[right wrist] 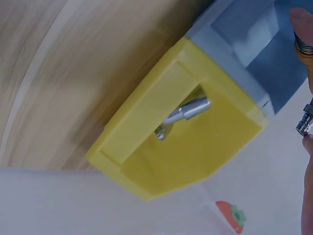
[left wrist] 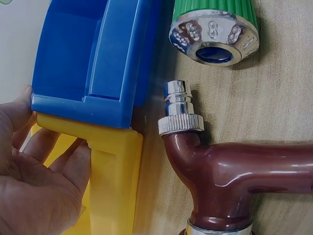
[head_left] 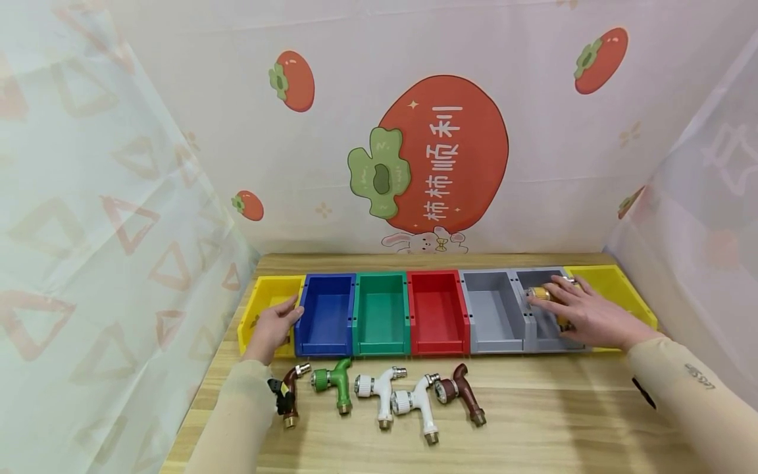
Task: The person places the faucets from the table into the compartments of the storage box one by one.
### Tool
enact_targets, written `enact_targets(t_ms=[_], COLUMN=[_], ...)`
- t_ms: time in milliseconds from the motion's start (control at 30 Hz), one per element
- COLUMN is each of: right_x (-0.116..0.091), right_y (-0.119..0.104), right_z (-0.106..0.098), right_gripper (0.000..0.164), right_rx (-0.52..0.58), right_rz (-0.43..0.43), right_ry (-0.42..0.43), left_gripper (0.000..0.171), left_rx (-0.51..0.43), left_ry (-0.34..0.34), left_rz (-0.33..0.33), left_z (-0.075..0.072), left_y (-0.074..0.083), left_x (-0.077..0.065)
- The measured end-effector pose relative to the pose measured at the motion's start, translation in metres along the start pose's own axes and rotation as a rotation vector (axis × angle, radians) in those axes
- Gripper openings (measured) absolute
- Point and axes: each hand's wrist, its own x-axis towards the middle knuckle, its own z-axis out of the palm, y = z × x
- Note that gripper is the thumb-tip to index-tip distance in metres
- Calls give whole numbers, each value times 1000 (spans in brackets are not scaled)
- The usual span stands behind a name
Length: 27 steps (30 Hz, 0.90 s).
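Note:
My right hand holds a gold-coloured tap over the right-hand grey bin. Its ribbed handle points left, and the fingers cover much of its body. Only the edge of this hand and parts of the tap show in the right wrist view. At the other end of the row, my left hand grips the adjoining walls of the yellow bin and the blue bin. Its fingers reach inside the yellow bin, with the thumb at the blue rim.
Several taps lie in front of the bins: a dark brown one, a green one, two white ones including a nearer one, and a maroon one. Green, red and grey bins stand mid-row. The right-end yellow bin contains a silver tap.

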Motion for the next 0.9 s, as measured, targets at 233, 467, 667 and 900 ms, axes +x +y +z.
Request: enact_targets(t_ms=[233,467,667,900], right_x=[-5,3,7,8], right_y=[1,3,5,9], right_z=[-1,-3,-2,-1], right_gripper=[113,110,111,113], right_rx=[29,138,246,253], right_rz=[23,127,184,182], right_ry=[-85,-230,-289,-305], left_gripper=[59,58,58,58], left_rx=[1,-1,9,16], left_ry=[-2,-1,16,8], left_rz=[3,1,-3,10], left_z=[0,0,1,0], left_y=[1,0,-1,0], left_x=[0,-1,-1,-1])
